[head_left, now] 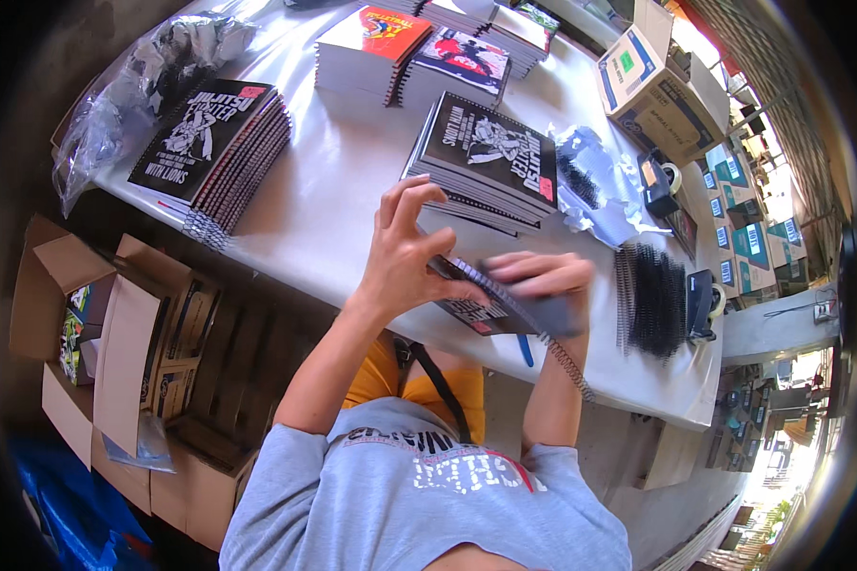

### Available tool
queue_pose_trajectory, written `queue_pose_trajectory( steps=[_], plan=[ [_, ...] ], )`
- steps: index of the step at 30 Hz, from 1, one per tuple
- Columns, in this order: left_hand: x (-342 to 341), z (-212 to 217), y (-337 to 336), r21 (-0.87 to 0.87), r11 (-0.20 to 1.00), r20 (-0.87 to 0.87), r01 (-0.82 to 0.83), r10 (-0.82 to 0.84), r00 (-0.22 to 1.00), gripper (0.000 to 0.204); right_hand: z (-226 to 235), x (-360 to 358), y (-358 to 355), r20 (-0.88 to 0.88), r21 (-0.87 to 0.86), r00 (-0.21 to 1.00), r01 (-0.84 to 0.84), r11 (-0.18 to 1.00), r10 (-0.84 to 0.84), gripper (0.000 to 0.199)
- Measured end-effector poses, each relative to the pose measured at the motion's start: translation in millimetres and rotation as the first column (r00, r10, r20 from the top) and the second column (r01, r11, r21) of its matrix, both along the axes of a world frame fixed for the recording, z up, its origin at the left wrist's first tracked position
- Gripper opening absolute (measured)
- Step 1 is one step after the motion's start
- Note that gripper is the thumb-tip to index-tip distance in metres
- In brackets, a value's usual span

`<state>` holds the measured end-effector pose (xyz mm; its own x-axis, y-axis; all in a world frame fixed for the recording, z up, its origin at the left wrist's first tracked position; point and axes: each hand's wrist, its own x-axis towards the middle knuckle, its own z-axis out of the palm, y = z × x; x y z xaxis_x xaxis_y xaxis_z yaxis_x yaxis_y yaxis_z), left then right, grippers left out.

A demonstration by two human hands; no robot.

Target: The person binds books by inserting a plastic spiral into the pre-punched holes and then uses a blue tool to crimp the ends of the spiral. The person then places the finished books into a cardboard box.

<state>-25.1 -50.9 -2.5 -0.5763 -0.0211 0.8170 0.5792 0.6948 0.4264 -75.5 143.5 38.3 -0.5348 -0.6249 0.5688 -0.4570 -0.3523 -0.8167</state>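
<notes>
A black-covered notebook [476, 317] is held tilted over the table's near edge. My left hand [400, 252] is closed on it, with the thumb on the cover. Along its upper edge runs a dark spiral binding coil [567, 364], its loose end sticking out past the notebook toward the lower right. My right hand [543, 278] is over the coil side of the notebook; motion smears its fingers, so its grip is unclear. Just beyond my hands, a stack of similar black notebooks [490, 147] rests on the table.
Loose black coils [649, 297] lie at the right, beside a tape dispenser [703, 305]. Coil-bound notebooks [205, 143] are stacked at the left, near clear plastic wrap [152, 86]. Orange-covered books [371, 52] stand farther back. Open cardboard boxes [124, 333] sit below the left edge.
</notes>
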Motion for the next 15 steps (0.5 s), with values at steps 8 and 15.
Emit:
queue_pose_trajectory(
  steps=[8, 15],
  plan=[
    [-3.0, -9.4, -8.4, 0.253, 0.967, 0.133, -0.03, -0.004, 0.991, 0.076, 1.3, -6.2, -14.3, -0.052, 0.398, 0.986, 0.168, 0.902, -0.16, 0.031],
    [-7.1, -18.6, -9.8, 0.301, 0.953, 0.112, -0.003, -0.032, 0.993, 0.078, 0.6, -17.3, -21.5, -0.098, 0.485, 0.955, 0.291, 0.825, -0.279, 0.031]
  ],
)
